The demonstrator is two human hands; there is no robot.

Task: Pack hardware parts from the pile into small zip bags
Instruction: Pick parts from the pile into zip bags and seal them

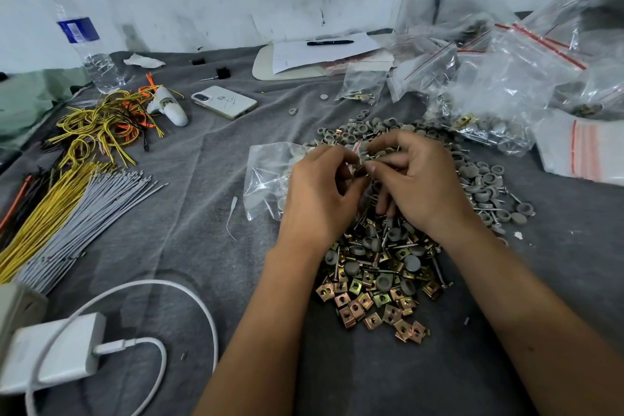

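A pile of hardware (378,277) lies on the grey cloth: brass-coloured square clips, grey round caps and screws. Above its middle, my left hand (320,192) and my right hand (415,179) meet, both pinching the red-striped mouth of a small clear zip bag (266,172). The bag trails to the left and holds a few grey caps. A small brass part sits between my fingertips at the bag's opening. My right hand's lower fingers curl over the pile; what they hold is hidden.
Filled and empty zip bags (506,78) heap at the back right. Bundles of yellow and grey wires (77,199) lie left, with a phone (224,101), water bottle (84,40), a charger with cable (54,351) front left, and a clipboard with a pen (329,42).
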